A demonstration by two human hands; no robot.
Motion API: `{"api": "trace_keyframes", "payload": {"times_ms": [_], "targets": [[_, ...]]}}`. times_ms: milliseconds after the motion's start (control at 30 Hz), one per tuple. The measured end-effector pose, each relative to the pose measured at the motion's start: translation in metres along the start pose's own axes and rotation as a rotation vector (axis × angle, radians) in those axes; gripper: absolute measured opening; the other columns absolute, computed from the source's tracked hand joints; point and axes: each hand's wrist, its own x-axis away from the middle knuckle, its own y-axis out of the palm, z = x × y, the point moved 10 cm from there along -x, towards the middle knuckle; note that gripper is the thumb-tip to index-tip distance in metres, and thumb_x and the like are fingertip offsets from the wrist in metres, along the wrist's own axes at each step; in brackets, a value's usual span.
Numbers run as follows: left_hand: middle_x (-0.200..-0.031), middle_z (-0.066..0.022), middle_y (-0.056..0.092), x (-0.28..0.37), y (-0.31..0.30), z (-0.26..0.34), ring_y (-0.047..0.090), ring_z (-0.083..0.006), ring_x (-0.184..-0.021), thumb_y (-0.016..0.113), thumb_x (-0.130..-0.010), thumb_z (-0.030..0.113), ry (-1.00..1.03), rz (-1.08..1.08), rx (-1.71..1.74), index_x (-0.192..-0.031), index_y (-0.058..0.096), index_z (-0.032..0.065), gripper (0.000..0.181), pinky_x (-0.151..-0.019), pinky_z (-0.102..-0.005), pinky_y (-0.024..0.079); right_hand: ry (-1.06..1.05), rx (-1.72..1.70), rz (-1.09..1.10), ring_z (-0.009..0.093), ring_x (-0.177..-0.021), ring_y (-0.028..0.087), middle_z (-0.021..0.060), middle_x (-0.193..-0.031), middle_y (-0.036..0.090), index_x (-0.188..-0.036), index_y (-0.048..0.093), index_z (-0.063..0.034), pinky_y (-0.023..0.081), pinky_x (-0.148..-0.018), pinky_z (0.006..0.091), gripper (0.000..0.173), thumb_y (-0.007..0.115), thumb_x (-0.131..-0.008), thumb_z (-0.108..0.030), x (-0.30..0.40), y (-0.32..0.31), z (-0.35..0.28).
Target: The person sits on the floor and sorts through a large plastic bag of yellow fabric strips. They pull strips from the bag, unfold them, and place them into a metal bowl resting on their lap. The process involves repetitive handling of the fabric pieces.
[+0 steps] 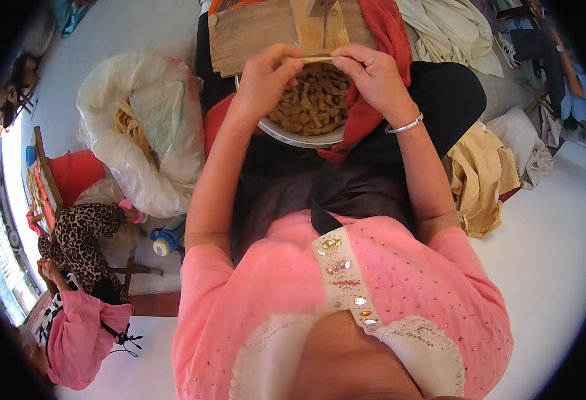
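My left hand and my right hand pinch the two ends of a thin, pale tan strip, held level between them. Its exact material I cannot tell. Right below it is a round metal basin on my lap, holding many short, light-brown cut pieces. A wooden board lies across the basin's far side. On it, a lighter wood block carries an upright metal blade, just beyond my fingers. Red cloth drapes over the board's right side and the basin's rim.
At the left stands a white plastic sack with long tan strips inside. A blue bottle and a red bucket are nearby. A seated person is at lower left. Brown paper sacking lies at right; another person sits beyond.
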Motion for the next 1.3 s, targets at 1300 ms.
{"api": "trace_keyframes", "payload": {"times_ms": [1300], "targets": [[-0.08,-0.0002,0.059,-0.019,0.033,0.026,0.053,-0.007,-0.07,0.059,-0.091,0.009,0.209,0.065,-0.187,-0.098,0.059,0.0007,0.01,-0.064,-0.0214,0.045,0.454,-0.688,-0.089,0.007,-0.067,0.059,-0.0001,-0.083,0.064,-0.104,0.064,-0.0014,0.052,-0.061,0.0207,0.022,0.06,-0.093,-0.02,-0.004,0.016,0.05]]}}
